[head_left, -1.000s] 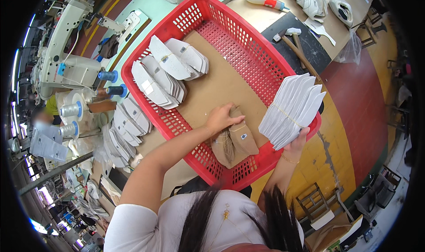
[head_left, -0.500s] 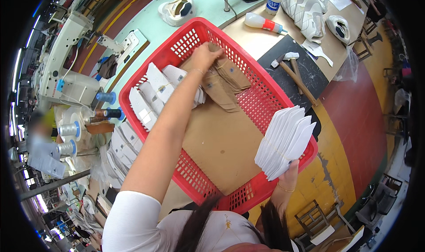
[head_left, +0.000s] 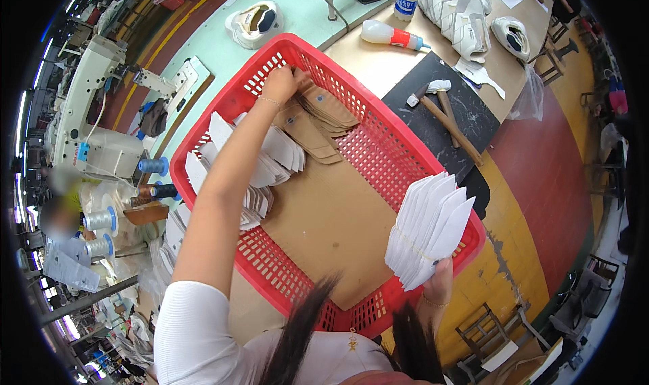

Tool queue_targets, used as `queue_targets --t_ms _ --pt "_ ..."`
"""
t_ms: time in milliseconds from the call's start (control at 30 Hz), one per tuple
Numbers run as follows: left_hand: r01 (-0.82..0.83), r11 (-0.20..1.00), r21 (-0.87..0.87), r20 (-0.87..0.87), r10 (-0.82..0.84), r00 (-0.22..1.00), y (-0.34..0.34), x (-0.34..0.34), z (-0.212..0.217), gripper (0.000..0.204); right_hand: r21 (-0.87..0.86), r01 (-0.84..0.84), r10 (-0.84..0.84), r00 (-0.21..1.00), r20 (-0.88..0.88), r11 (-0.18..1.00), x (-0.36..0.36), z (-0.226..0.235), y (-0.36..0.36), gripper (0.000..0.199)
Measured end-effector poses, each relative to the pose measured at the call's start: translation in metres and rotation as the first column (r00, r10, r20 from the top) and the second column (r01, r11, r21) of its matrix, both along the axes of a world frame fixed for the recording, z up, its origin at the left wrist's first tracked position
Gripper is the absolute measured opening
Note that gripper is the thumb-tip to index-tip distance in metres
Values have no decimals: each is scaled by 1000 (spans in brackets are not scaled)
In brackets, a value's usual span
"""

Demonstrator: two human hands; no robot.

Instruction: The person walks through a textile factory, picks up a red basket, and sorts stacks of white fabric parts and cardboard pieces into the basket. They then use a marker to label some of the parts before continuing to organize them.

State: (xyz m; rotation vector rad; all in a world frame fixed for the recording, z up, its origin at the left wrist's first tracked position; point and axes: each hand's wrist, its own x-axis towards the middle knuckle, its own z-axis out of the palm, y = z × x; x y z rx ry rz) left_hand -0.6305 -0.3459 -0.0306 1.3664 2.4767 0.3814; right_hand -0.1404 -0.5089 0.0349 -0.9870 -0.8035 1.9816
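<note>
A worker's left hand is at the far end of brown pieces inside a red basket, while the right hand grips a banded bundle of white pieces at its near right corner. More white stacks line the left side; hammers lie on a black mat.

Fisheye head view from close above the near edge of the red basket, downward and forward.
</note>
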Motion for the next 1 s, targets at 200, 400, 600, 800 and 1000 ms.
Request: queue_targets --t_ms 200,400,600,800,1000 --pt "594 804 -33 -323 -571 755 -47 75 48 69 1 -23 23 999 -42 1000 10 -13 -1 110" --pt "728 544 -417 -379 -832 405 -64 109 0 101 16 -53 53 998 -41 998 5 -12 3 109" --pt "739 537 -406 -386 -834 394 -54 90 -31 70 88 4 -1 999 -33 996 8 -17 -2 99" --pt "675 574 -463 -315 -819 480 -80 105 5 89 -202 -205 190 978 -91 958 9 -28 4 76" --pt "674 705 221 -230 -634 738 -171 106 131 76 -289 -604 624 781 -26 743 -60 6 -11 64"
